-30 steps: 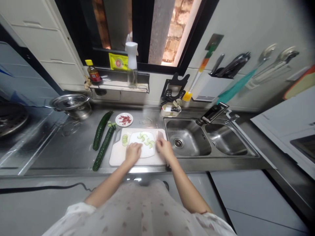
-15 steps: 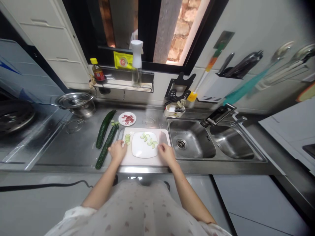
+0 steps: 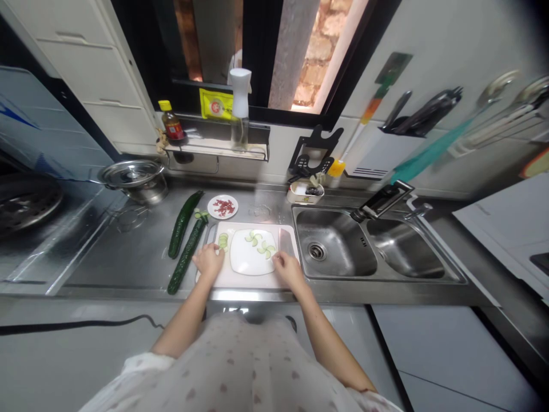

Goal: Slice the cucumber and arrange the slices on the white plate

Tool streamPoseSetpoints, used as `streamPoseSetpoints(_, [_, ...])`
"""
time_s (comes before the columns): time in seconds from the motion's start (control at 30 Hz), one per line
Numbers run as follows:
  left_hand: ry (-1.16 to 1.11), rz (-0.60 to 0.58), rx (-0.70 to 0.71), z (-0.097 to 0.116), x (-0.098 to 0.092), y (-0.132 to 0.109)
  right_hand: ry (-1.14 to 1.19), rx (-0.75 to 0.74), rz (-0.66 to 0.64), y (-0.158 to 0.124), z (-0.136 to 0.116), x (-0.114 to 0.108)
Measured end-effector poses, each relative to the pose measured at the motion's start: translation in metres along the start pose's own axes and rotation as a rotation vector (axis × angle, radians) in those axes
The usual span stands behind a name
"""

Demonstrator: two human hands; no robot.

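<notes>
A white square plate rests on a pale cutting board, with two small groups of thin cucumber slices laid out on it. My right hand is at the plate's right edge, fingertips pinched together near the lower group; whatever is between them is too small to make out. On the board's left side my left hand lies with fingers partly spread, just below a short row of cucumber slices. A cleaver lies along the board's right side, partly behind my right hand.
Two whole-looking cucumbers lie left of the board, cucumber bits by one end. Behind is a small plate of chopped red pieces. A double sink is at right, a lidded steel pot at left. Bottles stand on the wall shelf.
My left hand has shifted slightly and its fingers look a little more spread. My right hand stays pinched at the plate's edge. The whole view has moved a few pixels.
</notes>
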State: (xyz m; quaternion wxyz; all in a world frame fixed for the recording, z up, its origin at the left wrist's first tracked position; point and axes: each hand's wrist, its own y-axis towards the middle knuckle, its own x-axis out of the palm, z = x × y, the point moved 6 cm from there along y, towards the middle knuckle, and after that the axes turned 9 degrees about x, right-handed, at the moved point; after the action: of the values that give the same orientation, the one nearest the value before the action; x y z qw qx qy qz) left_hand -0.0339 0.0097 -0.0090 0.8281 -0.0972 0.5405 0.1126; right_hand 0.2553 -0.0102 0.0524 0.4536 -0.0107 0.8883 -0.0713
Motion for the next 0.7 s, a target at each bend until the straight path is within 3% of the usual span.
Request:
streamPoseSetpoints(0.47, [-0.271, 0.046, -0.024, -0.006, 0.004, 0.001, -0.001, 0.019, -0.006, -0.004, 0.000, 0.002])
streamPoseSetpoints(0.7, [-0.722, 0.028, -0.022, -0.005, 0.006, 0.011, 0.044, -0.012, -0.008, -0.002, -0.011, 0.001])
